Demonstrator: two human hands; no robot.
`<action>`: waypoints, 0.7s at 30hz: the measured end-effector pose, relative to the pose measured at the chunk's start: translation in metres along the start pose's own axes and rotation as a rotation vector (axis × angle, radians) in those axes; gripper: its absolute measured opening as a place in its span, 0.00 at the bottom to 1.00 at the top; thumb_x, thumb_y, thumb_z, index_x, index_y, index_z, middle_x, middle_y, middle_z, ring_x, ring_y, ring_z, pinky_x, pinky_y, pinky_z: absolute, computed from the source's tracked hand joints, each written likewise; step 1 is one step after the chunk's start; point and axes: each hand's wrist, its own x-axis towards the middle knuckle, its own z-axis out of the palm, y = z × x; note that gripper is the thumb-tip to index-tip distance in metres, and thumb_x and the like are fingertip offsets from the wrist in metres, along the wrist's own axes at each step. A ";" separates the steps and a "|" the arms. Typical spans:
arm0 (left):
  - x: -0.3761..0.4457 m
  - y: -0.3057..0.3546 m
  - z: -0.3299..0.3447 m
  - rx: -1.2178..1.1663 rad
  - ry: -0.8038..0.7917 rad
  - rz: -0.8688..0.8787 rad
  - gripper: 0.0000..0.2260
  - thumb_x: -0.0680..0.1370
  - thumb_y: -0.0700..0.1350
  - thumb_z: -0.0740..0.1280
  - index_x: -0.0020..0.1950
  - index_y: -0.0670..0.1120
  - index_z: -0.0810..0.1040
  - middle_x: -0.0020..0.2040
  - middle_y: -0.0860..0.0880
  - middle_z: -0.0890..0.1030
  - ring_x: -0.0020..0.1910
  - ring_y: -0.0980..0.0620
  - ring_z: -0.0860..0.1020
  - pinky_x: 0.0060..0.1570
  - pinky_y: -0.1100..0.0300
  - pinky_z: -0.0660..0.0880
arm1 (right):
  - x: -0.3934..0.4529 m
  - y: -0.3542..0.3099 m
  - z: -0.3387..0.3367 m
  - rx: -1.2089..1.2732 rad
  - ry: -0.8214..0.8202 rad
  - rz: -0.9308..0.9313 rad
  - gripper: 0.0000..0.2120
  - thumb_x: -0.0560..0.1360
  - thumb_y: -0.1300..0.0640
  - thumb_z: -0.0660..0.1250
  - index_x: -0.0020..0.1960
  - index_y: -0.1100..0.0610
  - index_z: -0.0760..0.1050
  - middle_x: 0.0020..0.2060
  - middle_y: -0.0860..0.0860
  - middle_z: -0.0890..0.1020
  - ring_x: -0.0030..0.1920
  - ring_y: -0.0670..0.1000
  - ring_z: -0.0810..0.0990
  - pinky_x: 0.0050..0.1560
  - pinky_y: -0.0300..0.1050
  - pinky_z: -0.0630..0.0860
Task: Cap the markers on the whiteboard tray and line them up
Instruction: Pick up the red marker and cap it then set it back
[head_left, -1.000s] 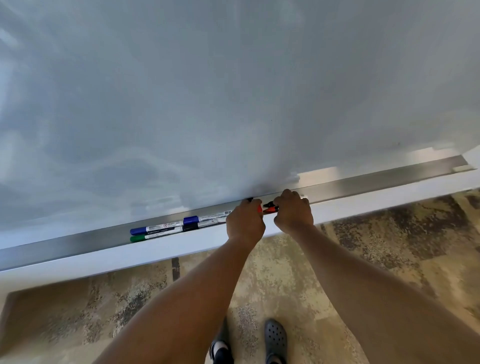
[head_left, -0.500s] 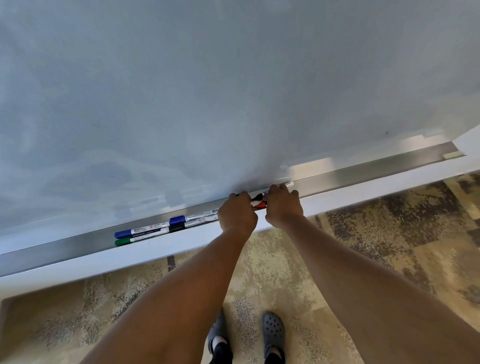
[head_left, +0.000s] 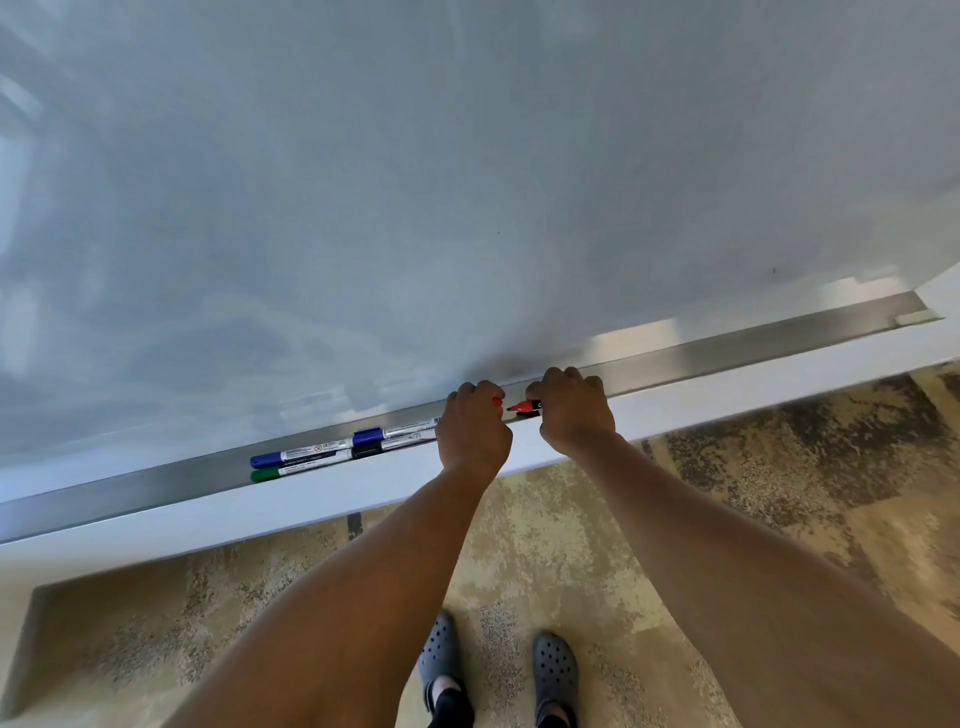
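Note:
A metal whiteboard tray (head_left: 753, 348) runs along the bottom of the whiteboard. My right hand (head_left: 571, 410) grips a red marker (head_left: 524, 406), whose bare tip points left. My left hand (head_left: 475, 426) is closed around a red cap (head_left: 497, 401), of which only an edge shows; a small gap separates cap and tip. Left of my hands, several capped markers lie in the tray: a blue-capped marker (head_left: 296, 457), a green-capped marker (head_left: 291, 471) in front of it, a second blue-capped marker (head_left: 395, 432) and a black-capped marker (head_left: 389, 445).
The whiteboard (head_left: 467, 182) fills the upper view. A white ledge (head_left: 260, 512) runs under the tray. A small pale block (head_left: 911, 318) sits at the tray's right end. Patterned carpet and my two feet in grey clogs (head_left: 498, 670) are below.
Both hands stay close together at the tray; the red marker's tip and the cap now show a small gap between the fists. The view has shifted slightly.

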 end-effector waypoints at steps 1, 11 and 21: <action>-0.002 0.000 -0.003 -0.009 0.012 0.010 0.15 0.76 0.38 0.67 0.61 0.51 0.78 0.57 0.50 0.78 0.57 0.49 0.76 0.49 0.56 0.76 | -0.002 -0.001 -0.003 0.021 0.006 -0.003 0.18 0.72 0.63 0.65 0.60 0.52 0.76 0.51 0.54 0.76 0.54 0.57 0.75 0.56 0.55 0.72; -0.017 -0.011 -0.051 -0.414 0.116 -0.040 0.13 0.81 0.39 0.62 0.64 0.48 0.77 0.57 0.46 0.79 0.54 0.49 0.79 0.54 0.62 0.74 | -0.024 -0.015 -0.037 0.134 0.157 -0.069 0.19 0.74 0.60 0.62 0.62 0.46 0.73 0.56 0.51 0.76 0.56 0.56 0.73 0.53 0.51 0.68; -0.047 -0.010 -0.105 -0.494 0.227 0.058 0.08 0.80 0.40 0.66 0.58 0.46 0.82 0.52 0.52 0.83 0.49 0.56 0.79 0.45 0.81 0.68 | -0.053 -0.037 -0.073 0.220 0.366 -0.158 0.16 0.74 0.61 0.64 0.59 0.46 0.76 0.55 0.51 0.77 0.53 0.56 0.76 0.54 0.53 0.67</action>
